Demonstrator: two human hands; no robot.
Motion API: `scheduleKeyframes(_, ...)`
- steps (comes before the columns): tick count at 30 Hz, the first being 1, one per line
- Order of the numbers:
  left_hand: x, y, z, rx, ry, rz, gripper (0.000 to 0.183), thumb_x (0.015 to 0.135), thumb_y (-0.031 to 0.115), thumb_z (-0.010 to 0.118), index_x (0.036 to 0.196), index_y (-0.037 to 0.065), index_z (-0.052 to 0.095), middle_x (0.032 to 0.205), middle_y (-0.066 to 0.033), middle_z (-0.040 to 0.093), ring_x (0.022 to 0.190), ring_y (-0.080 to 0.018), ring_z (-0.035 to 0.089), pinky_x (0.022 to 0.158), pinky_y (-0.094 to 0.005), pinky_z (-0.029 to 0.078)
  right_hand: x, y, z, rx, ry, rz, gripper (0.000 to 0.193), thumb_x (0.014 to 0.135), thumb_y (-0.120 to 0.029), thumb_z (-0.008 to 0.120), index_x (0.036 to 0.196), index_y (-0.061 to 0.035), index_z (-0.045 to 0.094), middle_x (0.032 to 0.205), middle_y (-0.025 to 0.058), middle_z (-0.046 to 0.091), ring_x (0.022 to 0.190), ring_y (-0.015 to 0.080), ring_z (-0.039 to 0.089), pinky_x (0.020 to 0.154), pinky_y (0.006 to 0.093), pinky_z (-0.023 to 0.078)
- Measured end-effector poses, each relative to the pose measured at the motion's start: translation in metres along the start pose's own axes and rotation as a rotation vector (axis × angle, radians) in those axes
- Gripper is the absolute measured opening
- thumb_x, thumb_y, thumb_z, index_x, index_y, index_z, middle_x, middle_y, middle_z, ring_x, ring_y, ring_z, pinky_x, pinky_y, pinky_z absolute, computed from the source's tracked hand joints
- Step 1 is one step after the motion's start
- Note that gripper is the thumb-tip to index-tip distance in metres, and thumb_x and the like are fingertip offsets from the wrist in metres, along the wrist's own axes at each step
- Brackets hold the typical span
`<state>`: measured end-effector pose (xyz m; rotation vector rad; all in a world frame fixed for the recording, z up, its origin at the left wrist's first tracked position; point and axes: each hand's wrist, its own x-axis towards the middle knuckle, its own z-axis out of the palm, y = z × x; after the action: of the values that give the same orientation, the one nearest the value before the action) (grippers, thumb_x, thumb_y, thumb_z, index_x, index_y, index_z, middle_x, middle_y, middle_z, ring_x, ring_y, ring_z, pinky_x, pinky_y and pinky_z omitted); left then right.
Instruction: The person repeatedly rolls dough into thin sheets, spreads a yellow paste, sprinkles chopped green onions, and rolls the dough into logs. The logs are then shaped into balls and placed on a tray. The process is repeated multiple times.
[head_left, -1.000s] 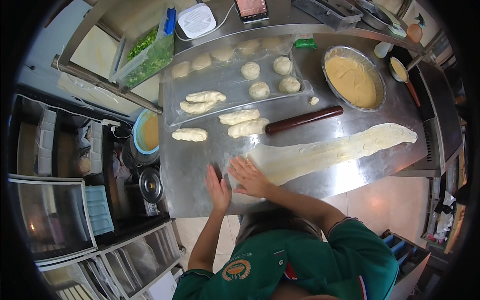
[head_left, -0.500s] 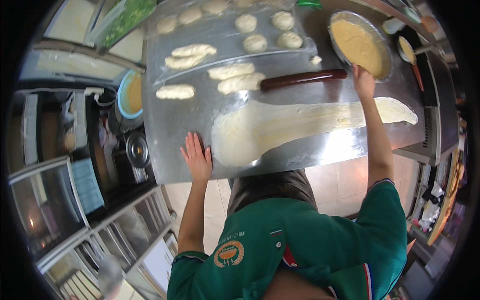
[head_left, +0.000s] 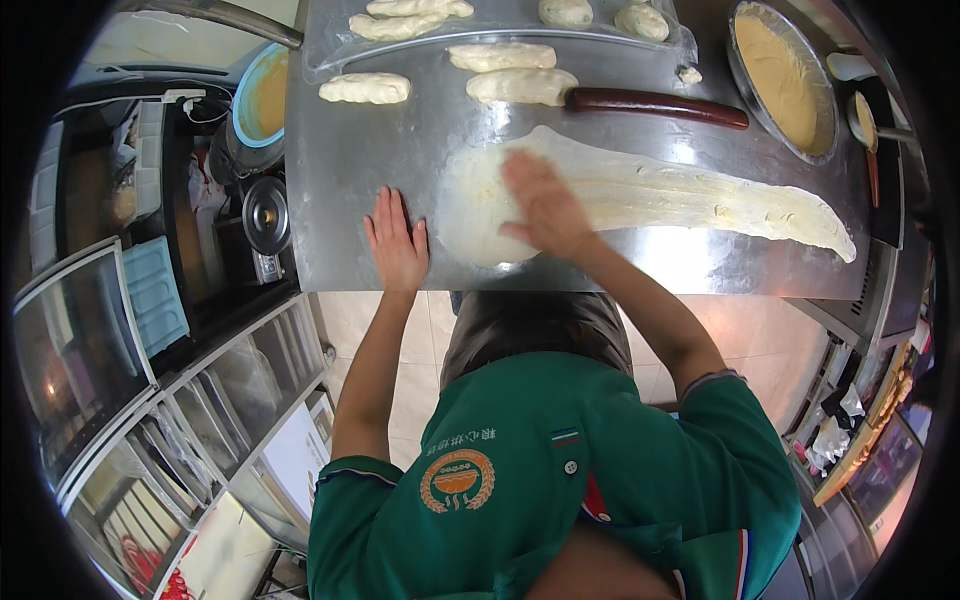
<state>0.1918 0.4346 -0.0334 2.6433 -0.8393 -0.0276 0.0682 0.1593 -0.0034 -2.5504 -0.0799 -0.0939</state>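
A long, thin sheet of dough (head_left: 690, 198) lies stretched across the steel table (head_left: 345, 190), wide and rounded at its left end, tapering toward the right, with a yellowish smear along it. My right hand (head_left: 548, 208), blurred by motion, is over the wide end with its fingers stretched out and holds nothing visible. Flat on the bare steel left of the dough rests my left hand (head_left: 399, 245), fingers extended. Just beyond the sheet are a dark rolling pin (head_left: 660, 106) and oblong dough pieces, one of which (head_left: 522, 86) touches the pin's left end.
A metal bowl (head_left: 826, 120) of yellow paste stands at the far right, beside a ladle (head_left: 862, 122). Plastic film with more dough pieces (head_left: 565, 12) covers the back. Left of the table are a blue-rimmed bucket (head_left: 240, 105) and a round metal lid (head_left: 265, 216).
My right hand has moved left from the bowl's rim to the wide end of the dough. My left hand stays flat on the table. The whole view has shifted.
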Motion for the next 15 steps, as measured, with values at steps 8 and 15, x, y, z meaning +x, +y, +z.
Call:
scheduleKeyframes(8,-0.001,-0.002,0.002,-0.002,0.001,0.005,0.064,0.099,0.027,0.055,0.155,0.002,0.036,0.163,-0.0171,0.035,0.151,-0.0354,0.031,0.124,-0.0561,0.016,-0.006,0.028,-0.018,-0.297,0.064,0.252,0.098,0.089,-0.050,0.070,0.154,0.0101,0.030,0.163,0.0276,0.029,0.152,0.0400,0.026,0.126,0.0492,0.018)
scheduleKeyframes(15,-0.002,-0.006,-0.003,-0.189,0.036,0.034,0.063,0.098,0.023,0.055,0.155,0.003,0.037,0.161,-0.0161,0.038,0.150,-0.0336,0.034,0.125,-0.0558,0.016,0.015,-0.057,0.084,0.036,-0.102,-0.294,0.087,0.085,-0.043,0.075,0.152,-0.0012,0.041,0.161,0.0219,0.034,0.153,0.0395,0.025,0.123,0.0560,0.023)
